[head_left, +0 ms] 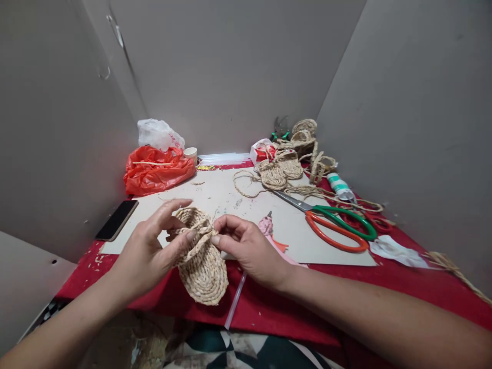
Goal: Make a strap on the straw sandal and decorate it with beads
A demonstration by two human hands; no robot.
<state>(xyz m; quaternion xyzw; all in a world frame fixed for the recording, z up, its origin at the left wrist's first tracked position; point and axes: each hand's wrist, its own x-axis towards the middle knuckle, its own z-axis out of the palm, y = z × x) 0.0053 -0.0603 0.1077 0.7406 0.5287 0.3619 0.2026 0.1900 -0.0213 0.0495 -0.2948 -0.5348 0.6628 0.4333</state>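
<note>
Grey surrounds you on three sides.
The back wall rises beyond the far edge of the table; the left wall and right wall flank its side edges. Red cloth covers it. By its near left corner, you see a paler panel. The light is soft.

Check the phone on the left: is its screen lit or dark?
Dark: the phone shows only black; whether it's powered, I cannot tell.
</note>
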